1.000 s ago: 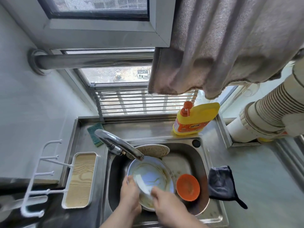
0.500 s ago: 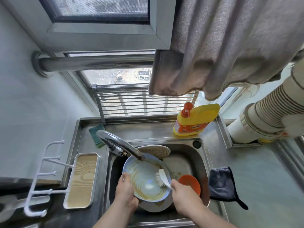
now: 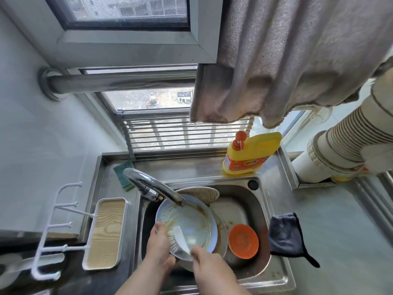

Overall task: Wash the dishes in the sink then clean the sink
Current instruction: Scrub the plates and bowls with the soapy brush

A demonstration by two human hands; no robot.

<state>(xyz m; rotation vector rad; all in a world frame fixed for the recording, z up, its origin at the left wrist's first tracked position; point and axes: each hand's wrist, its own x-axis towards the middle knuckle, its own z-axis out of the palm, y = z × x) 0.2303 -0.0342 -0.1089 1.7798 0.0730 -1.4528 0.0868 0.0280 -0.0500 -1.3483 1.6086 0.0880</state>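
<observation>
A pale blue plate smeared with brown sauce tilts over the steel sink, under the faucet spout. My left hand grips the plate's near-left rim. My right hand holds a white dish brush, whose bristles press on the plate's lower left part. Another dirty plate lies beneath it. A brown-speckled dish leans at the back of the basin, and an orange bowl sits at the right.
A yellow detergent bottle stands behind the sink, a green sponge at the back left. A dark cloth hangs over the sink's right rim. A white tray with a wooden base lies left. A towel hangs overhead.
The brush has swept from the plate's right side to its lower left, near my left hand. My right hand moved left and nearer. The plate stays tilted under the faucet.
</observation>
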